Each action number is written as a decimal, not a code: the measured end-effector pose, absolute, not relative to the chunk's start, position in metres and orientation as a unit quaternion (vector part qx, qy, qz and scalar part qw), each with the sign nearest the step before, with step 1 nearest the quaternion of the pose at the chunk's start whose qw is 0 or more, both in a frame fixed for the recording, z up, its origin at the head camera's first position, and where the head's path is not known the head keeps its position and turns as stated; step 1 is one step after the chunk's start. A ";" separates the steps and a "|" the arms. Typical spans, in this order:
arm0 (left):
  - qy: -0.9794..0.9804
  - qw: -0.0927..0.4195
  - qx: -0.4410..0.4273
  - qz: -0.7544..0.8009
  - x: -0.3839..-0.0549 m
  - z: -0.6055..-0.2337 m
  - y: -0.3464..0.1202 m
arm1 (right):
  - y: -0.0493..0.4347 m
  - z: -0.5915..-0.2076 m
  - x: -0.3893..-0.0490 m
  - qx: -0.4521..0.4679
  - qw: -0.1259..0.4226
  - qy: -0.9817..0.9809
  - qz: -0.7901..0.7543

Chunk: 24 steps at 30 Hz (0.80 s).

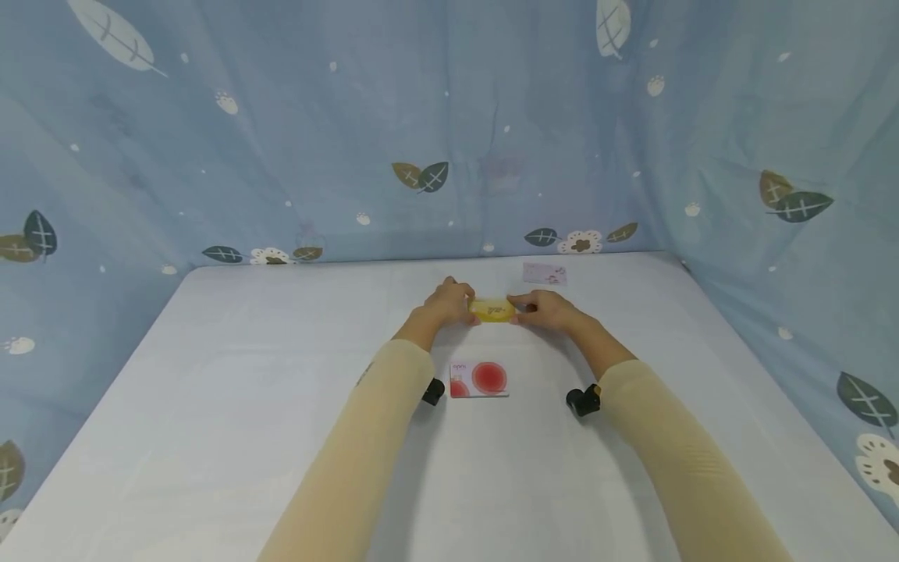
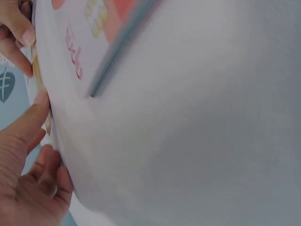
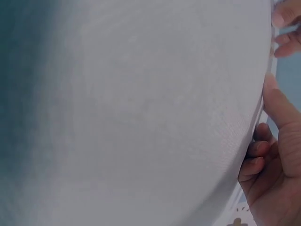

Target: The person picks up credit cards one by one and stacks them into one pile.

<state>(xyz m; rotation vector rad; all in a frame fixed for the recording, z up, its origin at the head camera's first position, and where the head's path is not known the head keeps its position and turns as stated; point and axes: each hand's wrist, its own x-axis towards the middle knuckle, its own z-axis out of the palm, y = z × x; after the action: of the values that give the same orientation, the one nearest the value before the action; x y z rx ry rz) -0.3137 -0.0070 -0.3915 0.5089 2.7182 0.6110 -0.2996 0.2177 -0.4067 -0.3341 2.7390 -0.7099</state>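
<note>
Both my hands hold a small yellow, rounded piece with dark print (image 1: 493,311) by its two ends, at the far middle of the table. My left hand (image 1: 449,303) pinches its left end between thumb and fingers. At the right end, my right hand (image 1: 551,310) pinches it the same way, with its other fingers curled. In the left wrist view only a thin yellow sliver shows between the hands. Nearer than the hands lies a flat white card-like thing with red circles (image 1: 479,379); the left wrist view shows its gold chip pattern (image 2: 96,18) and grey edge.
A pale purple printed card (image 1: 544,273) lies near the table's back edge, beyond my right hand. Black camera parts (image 1: 583,400) hang at both wrists, the left one beside the white-and-red card. A blue leaf-patterned curtain (image 1: 351,117) surrounds the white table (image 1: 232,406) at back and sides.
</note>
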 end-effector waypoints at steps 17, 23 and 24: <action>0.929 0.191 0.203 0.242 -0.334 -0.409 -0.012 | 0.219 -0.408 -0.301 -0.114 0.149 0.929 -0.320; 0.932 0.192 0.190 0.243 -0.329 -0.407 -0.013 | 0.216 -0.406 -0.301 -0.107 0.168 0.924 -0.326; 0.933 0.201 0.179 0.240 -0.322 -0.398 -0.012 | 0.216 -0.406 -0.301 -0.107 0.169 0.924 -0.326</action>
<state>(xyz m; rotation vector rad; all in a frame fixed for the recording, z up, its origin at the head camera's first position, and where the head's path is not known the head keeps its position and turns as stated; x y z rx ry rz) -0.3219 -0.0119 -0.3979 0.4988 2.6058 0.6691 -0.3013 0.2157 -0.4058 -0.3036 2.6264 -0.9280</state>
